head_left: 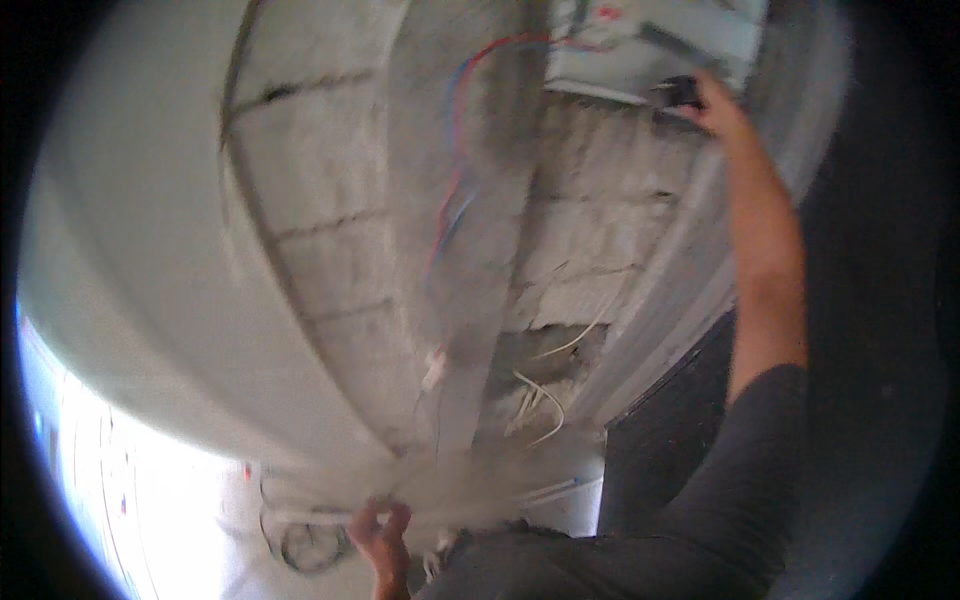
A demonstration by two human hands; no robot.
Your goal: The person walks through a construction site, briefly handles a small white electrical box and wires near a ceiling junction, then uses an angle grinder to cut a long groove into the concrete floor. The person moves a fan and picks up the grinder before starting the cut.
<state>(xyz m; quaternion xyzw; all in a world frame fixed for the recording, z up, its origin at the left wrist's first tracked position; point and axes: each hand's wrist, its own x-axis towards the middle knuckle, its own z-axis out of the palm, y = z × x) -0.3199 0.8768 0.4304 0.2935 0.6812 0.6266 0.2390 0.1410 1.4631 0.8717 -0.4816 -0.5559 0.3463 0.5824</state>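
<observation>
Gripped in the right hand [718, 108] — a dark object [678, 92]

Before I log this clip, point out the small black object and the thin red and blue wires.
Small black object [680, 92]: head view, middle of its dark body.
Thin red and blue wires [460, 105]: head view, upper bend.

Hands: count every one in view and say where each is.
2. The right hand is at the upper right, holding a dark object; the left hand is low, left of centre. No others show.
</observation>
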